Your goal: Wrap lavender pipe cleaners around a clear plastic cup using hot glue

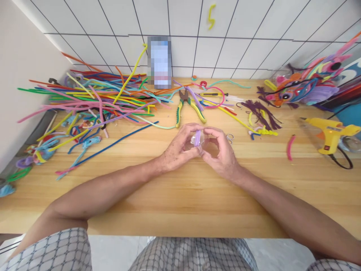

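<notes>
Both hands meet over the middle of the wooden table [175, 195]. My left hand [180, 146] and my right hand [220, 150] pinch a short lilac pipe cleaner piece [197, 137] between their fingertips; it looks bent around a small clear object, which I cannot make out. Just behind the hands lie pliers with yellow-green handles [186, 107]. A small wire ring [230, 137] lies right of my right hand.
A big heap of coloured pipe cleaners [96, 98] covers the back left. A yellow glue gun [329, 135] with its cord sits at the right, a pipe-cleaner figure [304, 84] at the back right, purple scraps [261, 113] nearby. A phone [159, 62] leans on the tiled wall.
</notes>
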A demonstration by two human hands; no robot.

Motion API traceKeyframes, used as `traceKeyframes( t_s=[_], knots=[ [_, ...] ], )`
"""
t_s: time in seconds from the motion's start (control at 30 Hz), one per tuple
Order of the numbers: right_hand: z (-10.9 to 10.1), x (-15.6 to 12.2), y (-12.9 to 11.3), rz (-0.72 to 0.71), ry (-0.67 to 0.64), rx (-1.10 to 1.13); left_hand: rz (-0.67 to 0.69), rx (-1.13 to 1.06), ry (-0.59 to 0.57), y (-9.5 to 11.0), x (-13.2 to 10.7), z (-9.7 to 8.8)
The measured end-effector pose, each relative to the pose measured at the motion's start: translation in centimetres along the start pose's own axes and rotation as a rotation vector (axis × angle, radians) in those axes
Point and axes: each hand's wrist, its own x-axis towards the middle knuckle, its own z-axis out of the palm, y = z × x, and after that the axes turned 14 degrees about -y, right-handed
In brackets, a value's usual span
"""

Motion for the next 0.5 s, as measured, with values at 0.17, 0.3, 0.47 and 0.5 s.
traceKeyframes(
  t_s=[0.17, 0.3, 0.47, 0.5],
  knots=[
    [-0.02, -0.18, 0.14, 0.021, -0.015, -0.006, -0.029, -0.020, -0.022, 0.17, 0.05, -0.07],
    [-0.02, -0.22, 0.07, 0.010, -0.015, -0.015, -0.041, -0.035, -0.018, 0.17, 0.08, -0.07],
    [-0.05, -0.13, 0.06, 0.002, -0.013, -0.010, -0.013, -0.014, -0.014, 0.02, 0.02, -0.02],
    [-0.04, -0.11, 0.09, -0.007, -0.010, -0.007, -0.008, -0.009, -0.013, 0.02, -0.01, -0.01]
  ],
)
